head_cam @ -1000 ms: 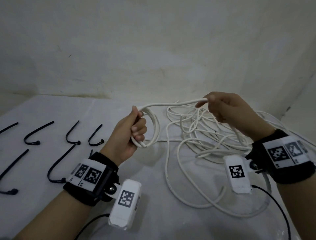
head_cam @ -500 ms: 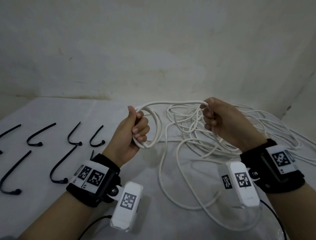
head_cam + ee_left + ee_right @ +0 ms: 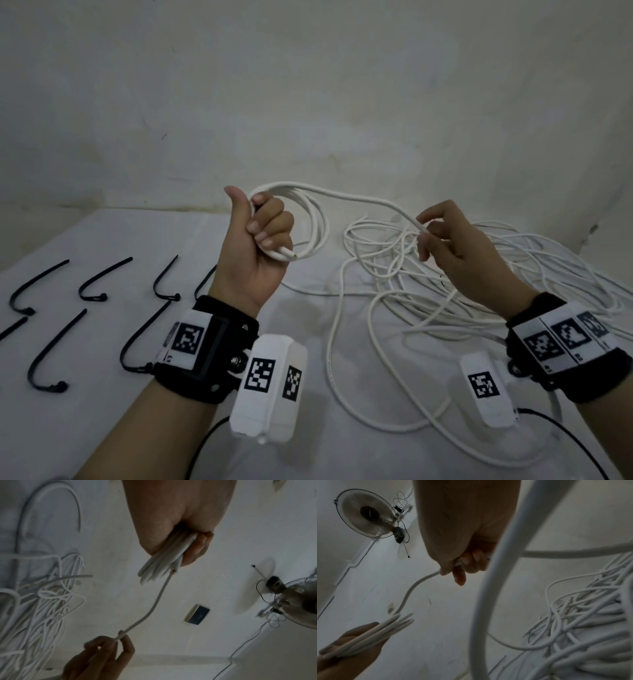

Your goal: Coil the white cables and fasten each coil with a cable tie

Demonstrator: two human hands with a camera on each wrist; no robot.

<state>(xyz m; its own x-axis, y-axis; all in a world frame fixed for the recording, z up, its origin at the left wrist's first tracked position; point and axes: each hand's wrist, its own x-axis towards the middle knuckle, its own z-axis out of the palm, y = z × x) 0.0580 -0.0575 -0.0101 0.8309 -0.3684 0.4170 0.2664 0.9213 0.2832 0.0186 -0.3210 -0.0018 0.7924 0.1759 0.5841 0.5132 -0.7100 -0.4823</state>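
Gripping the coil (image 3: 310,222), left hand (image 3: 255,253) hangs above the table (image 3: 102,240).

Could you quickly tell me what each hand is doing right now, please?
Left hand: fingers curled round the cable coil.
Right hand: pinches the white cable.

At the head view's left edge, two cable ties (image 3: 13,327) are cut off; another cable tie (image 3: 204,282) hides behind the left hand (image 3: 255,253). The cable pile (image 3: 599,274) runs off right.
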